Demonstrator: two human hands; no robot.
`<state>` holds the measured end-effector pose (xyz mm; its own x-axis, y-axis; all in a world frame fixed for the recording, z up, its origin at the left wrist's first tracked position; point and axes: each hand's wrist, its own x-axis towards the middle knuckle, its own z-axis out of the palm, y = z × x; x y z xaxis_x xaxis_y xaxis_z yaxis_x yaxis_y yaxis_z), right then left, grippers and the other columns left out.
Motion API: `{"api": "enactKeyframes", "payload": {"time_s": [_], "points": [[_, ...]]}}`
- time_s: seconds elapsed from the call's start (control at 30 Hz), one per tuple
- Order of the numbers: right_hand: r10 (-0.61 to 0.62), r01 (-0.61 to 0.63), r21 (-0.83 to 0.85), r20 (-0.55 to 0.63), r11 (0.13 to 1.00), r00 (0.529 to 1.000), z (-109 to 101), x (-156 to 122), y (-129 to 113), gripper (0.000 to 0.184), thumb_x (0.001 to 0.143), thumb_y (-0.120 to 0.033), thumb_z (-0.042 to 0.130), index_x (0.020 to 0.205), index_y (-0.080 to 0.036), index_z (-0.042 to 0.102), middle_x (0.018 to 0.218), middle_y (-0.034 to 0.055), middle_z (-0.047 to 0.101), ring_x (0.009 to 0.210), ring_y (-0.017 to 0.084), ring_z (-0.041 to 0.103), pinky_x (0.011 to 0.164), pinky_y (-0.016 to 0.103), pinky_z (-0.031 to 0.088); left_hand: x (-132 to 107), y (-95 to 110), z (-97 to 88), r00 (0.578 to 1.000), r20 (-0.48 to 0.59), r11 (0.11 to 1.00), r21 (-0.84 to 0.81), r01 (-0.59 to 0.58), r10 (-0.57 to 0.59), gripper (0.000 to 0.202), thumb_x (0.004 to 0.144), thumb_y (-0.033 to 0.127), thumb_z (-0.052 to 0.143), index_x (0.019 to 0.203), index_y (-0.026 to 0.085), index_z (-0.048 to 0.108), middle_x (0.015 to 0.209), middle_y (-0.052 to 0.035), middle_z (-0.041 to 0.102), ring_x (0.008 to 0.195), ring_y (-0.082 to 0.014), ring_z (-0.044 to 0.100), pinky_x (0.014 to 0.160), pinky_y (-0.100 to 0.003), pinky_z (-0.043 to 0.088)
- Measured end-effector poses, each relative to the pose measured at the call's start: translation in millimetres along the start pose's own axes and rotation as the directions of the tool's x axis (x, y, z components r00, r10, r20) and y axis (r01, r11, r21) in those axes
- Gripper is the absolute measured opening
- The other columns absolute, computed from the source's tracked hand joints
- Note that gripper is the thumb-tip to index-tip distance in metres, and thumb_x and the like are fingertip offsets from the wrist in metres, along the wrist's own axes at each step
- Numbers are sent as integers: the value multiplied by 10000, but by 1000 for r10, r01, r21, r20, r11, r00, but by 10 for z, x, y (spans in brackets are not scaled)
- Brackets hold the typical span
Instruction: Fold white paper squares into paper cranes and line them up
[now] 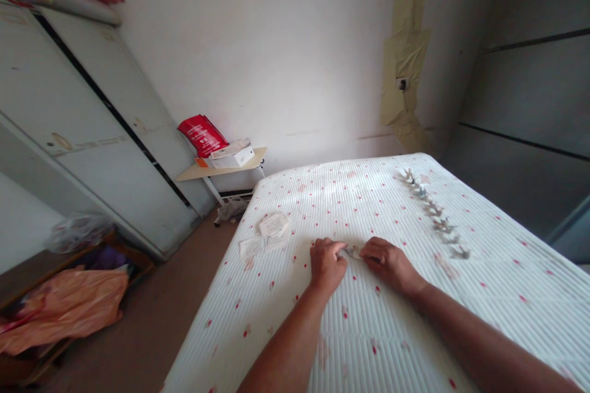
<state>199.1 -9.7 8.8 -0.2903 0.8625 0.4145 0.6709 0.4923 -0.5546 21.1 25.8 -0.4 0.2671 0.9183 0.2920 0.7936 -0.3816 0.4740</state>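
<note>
My left hand (326, 264) and my right hand (388, 263) rest on a white bed (415, 319) with small red dots. Both hands have fingers curled and pinch a small greyish folded piece (353, 252) between them. Its exact shape is too small to make out. A row of several similar small folded figures (433, 214) lies on the bed to the right of my right hand. A few printed paper sheets (266, 234) lie to the left of my left hand.
A pale wardrobe (92, 135) stands at the left. A small side table (221, 169) with a red bag (201, 134) and boxes sits by the far wall. An orange plastic bag (64, 307) lies on the floor at left. A grey panelled wall is at the right.
</note>
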Motion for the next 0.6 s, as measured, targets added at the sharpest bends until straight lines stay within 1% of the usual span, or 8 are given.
{"api": "enactKeyframes", "payload": {"time_s": [0.13, 0.23, 0.3, 0.37, 0.47, 0.53, 0.6], "points": [[-38, 40, -100, 28, 994, 999, 14, -14, -2, 220, 854, -180, 458, 871, -197, 677, 812, 54, 610, 776, 150, 577, 674, 244, 449, 1, -31, -1, 999, 6, 999, 24, -39, 39, 387, 668, 94, 516, 964, 269, 693, 853, -21, 641, 870, -191, 518, 802, -328, 389], [-77, 87, -214, 51, 973, 996, 43, -17, -21, 220, 871, -202, 473, 929, -218, 684, 826, 56, 611, 787, 152, 573, 678, 245, 446, -6, -35, -27, 997, 3, 994, 75, -78, 78, 349, 679, 131, 537, 960, 268, 693, 837, -33, 617, 883, -207, 498, 809, -351, 387], [-103, 120, -300, 74, 946, 992, 63, -17, -37, 212, 876, -216, 486, 918, -226, 693, 821, 58, 610, 780, 155, 566, 676, 252, 438, -10, -45, -57, 993, 1, 989, 100, -113, 114, 316, 690, 161, 548, 949, 269, 693, 864, -41, 605, 910, -219, 486, 805, -361, 387], [-113, 140, -373, 93, 917, 989, 76, -15, -47, 202, 875, -216, 499, 892, -224, 700, 812, 59, 609, 765, 157, 557, 667, 257, 427, -11, -63, -85, 987, 4, 982, 101, -158, 158, 296, 700, 179, 553, 947, 268, 690, 969, -49, 598, 969, -228, 473, 811, -365, 389], [-110, 140, -434, 94, 890, 990, 77, -12, -45, 182, 870, -214, 520, 873, -219, 702, 810, 58, 608, 763, 160, 549, 661, 262, 415, -11, -87, -105, 976, 21, 972, 79, -219, 218, 292, 716, 174, 538, 957, 257, 681, 1111, -42, 585, 1043, -232, 458, 842, -370, 388], [-102, 133, -455, 93, 880, 990, 67, -9, -40, 177, 872, -216, 524, 873, -219, 701, 814, 55, 609, 771, 161, 548, 665, 264, 409, -14, -90, -106, 966, 41, 965, 60, -257, 255, 292, 727, 158, 520, 958, 248, 673, 1096, -31, 609, 1031, -222, 471, 858, -369, 383], [-90, 126, -469, 98, 874, 991, 55, -4, -38, 175, 874, -217, 524, 870, -220, 699, 821, 52, 610, 773, 159, 546, 666, 264, 402, -23, -83, -109, 954, 61, 954, 45, -296, 293, 282, 738, 143, 505, 945, 242, 669, 1033, -20, 637, 988, -205, 493, 858, -364, 378]]}}
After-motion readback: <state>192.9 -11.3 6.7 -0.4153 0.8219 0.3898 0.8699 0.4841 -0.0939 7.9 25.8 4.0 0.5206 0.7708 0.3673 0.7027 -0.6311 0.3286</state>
